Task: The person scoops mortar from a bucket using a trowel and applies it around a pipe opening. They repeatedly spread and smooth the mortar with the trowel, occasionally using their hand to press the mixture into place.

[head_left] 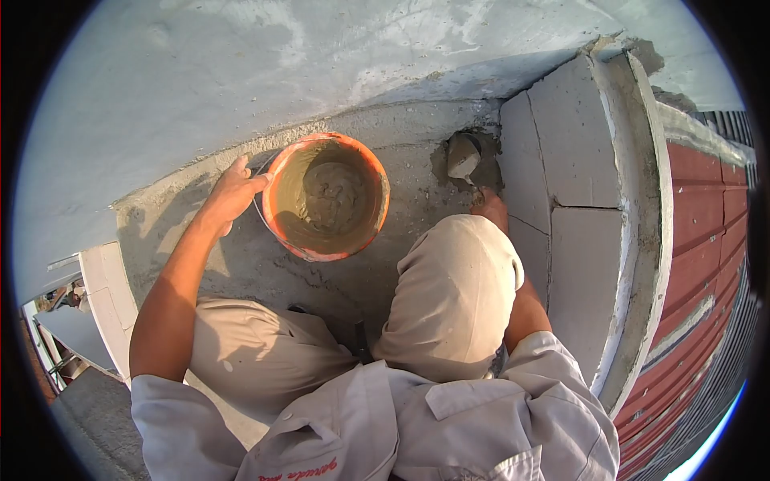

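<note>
An orange bucket with grey wet mortar inside sits on the rough concrete floor, left of centre. At its left rim, my left hand is closed around the thin wire handle, though the exact finger hold is partly hidden. My right hand reaches down beside my right knee, which covers part of it. From its closed fingers extends a trowel, its mortar-smeared blade over a dark wet patch of mortar on the floor, close to the block wall.
A low wall of pale blocks runs along my right side, with red metal sheeting beyond it. A grey plastered wall rises in front. More pale blocks stand at the left. My bent knees flank the space before me.
</note>
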Action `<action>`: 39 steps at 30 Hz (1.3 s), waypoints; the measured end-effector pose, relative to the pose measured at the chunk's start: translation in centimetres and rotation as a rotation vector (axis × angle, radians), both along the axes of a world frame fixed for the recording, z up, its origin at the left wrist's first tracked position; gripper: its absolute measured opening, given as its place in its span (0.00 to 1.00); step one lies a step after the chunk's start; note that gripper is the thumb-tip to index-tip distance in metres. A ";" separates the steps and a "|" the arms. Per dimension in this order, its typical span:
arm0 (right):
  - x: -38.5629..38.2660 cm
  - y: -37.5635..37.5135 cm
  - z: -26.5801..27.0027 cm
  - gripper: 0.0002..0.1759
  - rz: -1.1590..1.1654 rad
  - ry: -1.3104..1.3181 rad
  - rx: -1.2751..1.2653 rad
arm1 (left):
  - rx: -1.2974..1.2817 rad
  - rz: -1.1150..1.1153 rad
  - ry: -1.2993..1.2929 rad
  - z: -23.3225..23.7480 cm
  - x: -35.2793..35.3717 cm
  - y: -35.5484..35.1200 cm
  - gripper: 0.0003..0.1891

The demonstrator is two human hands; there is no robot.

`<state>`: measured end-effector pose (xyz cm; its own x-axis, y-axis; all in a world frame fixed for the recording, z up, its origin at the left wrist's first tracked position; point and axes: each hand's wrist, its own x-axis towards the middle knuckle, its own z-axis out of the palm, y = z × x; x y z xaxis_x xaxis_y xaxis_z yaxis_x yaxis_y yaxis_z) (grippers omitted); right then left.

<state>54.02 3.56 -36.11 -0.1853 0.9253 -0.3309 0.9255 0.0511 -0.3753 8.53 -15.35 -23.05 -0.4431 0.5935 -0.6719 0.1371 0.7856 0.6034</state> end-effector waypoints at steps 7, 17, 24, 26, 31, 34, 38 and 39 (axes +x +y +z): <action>-0.3 -0.2 -0.5 0.34 -0.096 -0.035 -0.021 | 0.006 0.008 0.000 0.0 -0.1 -0.1 0.49; -0.1 -0.2 -0.8 0.34 -0.111 -0.034 -0.014 | 0.004 -0.008 -0.001 -0.6 -0.2 -0.2 0.49; 0.0 0.0 -1.0 0.34 -0.112 -0.019 0.006 | 0.005 -0.011 0.013 -0.7 -0.3 -0.2 0.49; 0.5 0.1 -1.4 0.34 -0.089 -0.009 0.011 | -0.001 -0.010 0.016 -0.7 -0.2 -0.2 0.49; 0.7 0.0 -0.7 0.35 -0.063 0.019 -0.002 | -0.015 -0.019 0.026 -0.8 -0.1 -0.2 0.49; 0.8 -0.2 -0.1 0.33 -0.056 0.042 0.006 | -0.022 -0.033 0.032 -1.6 -0.4 -0.2 0.49; 0.7 -0.7 1.3 0.30 -0.065 0.032 -0.010 | -0.033 -0.033 0.034 -1.2 -0.3 0.0 0.48; 0.7 -0.7 1.5 0.30 -0.065 0.029 -0.003 | -0.038 -0.027 0.032 -1.0 -0.1 0.2 0.48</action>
